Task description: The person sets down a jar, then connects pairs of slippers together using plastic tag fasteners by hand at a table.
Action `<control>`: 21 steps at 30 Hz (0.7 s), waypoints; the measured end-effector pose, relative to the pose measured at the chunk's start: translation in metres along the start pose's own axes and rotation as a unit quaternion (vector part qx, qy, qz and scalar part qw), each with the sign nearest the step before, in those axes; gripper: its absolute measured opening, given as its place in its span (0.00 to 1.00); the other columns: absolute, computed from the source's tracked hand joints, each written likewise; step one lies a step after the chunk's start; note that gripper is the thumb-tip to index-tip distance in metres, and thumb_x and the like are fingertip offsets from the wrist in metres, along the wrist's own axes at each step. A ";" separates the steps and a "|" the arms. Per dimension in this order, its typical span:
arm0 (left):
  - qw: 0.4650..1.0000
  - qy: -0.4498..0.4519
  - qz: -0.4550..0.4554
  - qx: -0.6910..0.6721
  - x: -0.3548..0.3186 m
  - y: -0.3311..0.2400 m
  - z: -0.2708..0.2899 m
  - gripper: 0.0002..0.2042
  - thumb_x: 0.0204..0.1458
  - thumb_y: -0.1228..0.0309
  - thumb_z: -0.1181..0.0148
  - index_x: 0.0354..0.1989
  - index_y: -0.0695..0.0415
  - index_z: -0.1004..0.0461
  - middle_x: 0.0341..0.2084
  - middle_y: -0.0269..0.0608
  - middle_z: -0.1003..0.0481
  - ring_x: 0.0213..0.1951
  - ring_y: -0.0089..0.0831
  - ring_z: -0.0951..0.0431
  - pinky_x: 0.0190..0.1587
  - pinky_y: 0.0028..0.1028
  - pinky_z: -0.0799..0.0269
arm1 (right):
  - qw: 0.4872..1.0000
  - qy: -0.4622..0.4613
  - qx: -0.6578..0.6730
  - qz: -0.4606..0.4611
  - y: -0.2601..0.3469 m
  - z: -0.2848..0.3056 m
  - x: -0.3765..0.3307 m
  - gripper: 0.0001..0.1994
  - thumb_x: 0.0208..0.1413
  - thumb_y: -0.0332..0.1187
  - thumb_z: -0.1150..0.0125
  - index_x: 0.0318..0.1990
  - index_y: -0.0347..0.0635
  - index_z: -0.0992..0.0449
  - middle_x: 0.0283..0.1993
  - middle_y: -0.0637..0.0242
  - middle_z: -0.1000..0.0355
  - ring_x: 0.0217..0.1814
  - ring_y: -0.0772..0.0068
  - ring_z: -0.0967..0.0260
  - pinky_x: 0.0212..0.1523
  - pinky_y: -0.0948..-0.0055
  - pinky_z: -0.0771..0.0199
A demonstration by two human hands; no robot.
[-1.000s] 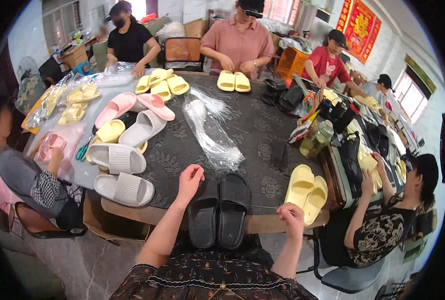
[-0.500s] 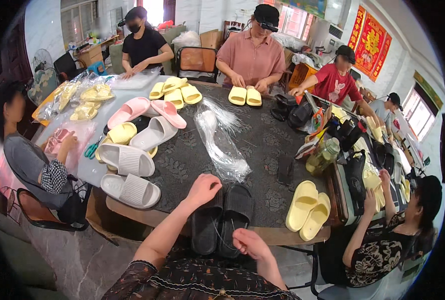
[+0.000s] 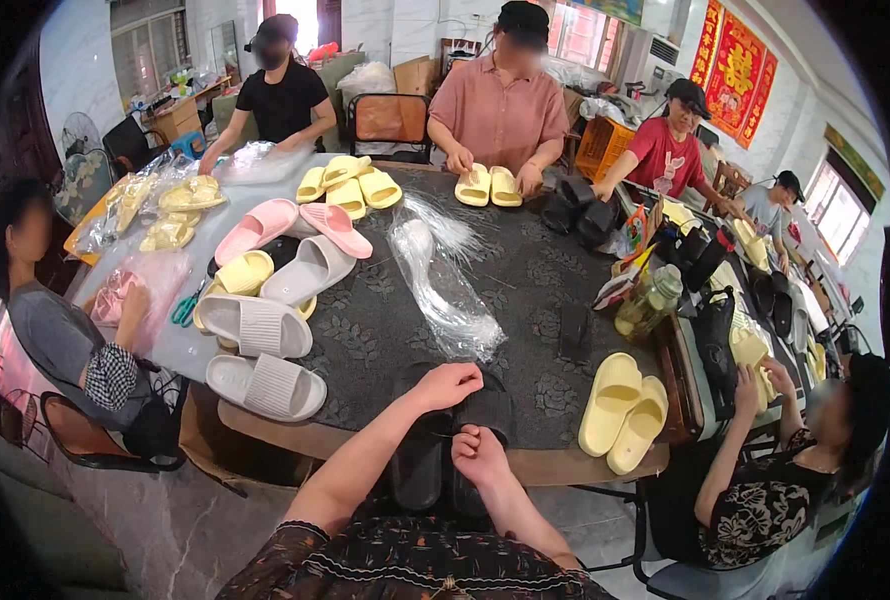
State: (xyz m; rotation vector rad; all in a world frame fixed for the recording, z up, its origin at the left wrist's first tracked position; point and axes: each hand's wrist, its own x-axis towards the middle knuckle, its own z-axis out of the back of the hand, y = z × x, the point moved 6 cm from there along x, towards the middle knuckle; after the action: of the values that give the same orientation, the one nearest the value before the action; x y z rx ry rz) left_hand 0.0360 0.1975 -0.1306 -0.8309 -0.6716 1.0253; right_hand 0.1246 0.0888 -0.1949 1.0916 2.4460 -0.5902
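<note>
A pair of black slide sandals [image 3: 417, 472] lies side by side at the table's near edge, toes outward. My left hand [image 3: 449, 386] hovers over their straps, fingers pinched; whatever they hold, if anything, is too small to make out. Close to the right sandal's strap, my right hand [image 3: 479, 455] is closed on a thin pale strand that runs left across the sandals. Beyond them lies a clear plastic bag [image 3: 443, 290] of white strands, some spilling out at its far end.
Grey slides [image 3: 267, 385], pink slides [image 3: 253, 230] and yellow slides sit in a pile at left. A yellow pair [image 3: 620, 412] stands at right near the edge, with a glass jar [image 3: 653, 308] behind. Several people work around the table; one touches a yellow pair [image 3: 488, 186] opposite.
My right hand has risen toward the sandal straps, and my left hand has shifted right, so the two are closer together. The head view has shifted slightly.
</note>
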 end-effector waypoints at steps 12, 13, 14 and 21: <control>0.986 0.081 0.006 -0.146 0.002 0.007 -0.012 0.08 0.51 0.68 0.39 0.34 0.61 0.23 0.26 0.32 0.24 0.30 0.18 0.28 0.37 0.23 0.31 | 0.995 -0.032 -0.045 0.079 -0.012 0.006 -0.002 0.10 0.62 0.31 0.59 0.29 0.42 0.36 0.21 0.74 0.44 0.19 0.82 0.50 0.19 0.80 0.50; 0.985 0.060 0.020 -0.160 0.001 0.009 -0.010 0.08 0.51 0.68 0.38 0.34 0.60 0.22 0.27 0.32 0.23 0.31 0.18 0.28 0.37 0.23 0.31 | 0.989 -0.032 -0.061 0.130 -0.012 0.003 -0.007 0.09 0.62 0.32 0.59 0.31 0.40 0.35 0.24 0.72 0.40 0.20 0.81 0.49 0.20 0.80 0.49; 0.985 0.067 0.019 -0.156 0.000 0.010 -0.012 0.08 0.51 0.68 0.38 0.34 0.60 0.22 0.27 0.32 0.23 0.31 0.18 0.28 0.37 0.23 0.31 | 0.980 -0.033 -0.078 0.181 -0.010 0.000 -0.011 0.09 0.62 0.32 0.58 0.34 0.39 0.34 0.27 0.69 0.36 0.21 0.80 0.48 0.22 0.79 0.47; 0.983 -0.050 0.041 -0.174 -0.004 0.016 0.001 0.09 0.51 0.70 0.37 0.35 0.64 0.22 0.28 0.32 0.23 0.33 0.18 0.27 0.39 0.21 0.31 | 0.958 -0.038 -0.147 0.243 -0.016 0.000 -0.045 0.09 0.62 0.34 0.54 0.43 0.38 0.32 0.35 0.64 0.29 0.25 0.74 0.39 0.26 0.76 0.38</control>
State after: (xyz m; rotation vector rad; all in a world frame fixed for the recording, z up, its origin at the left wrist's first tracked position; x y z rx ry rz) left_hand 0.0261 0.1991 -0.1441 -1.1227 -0.9255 1.0444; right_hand 0.1404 0.0524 -0.1685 1.4342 2.0019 -0.1065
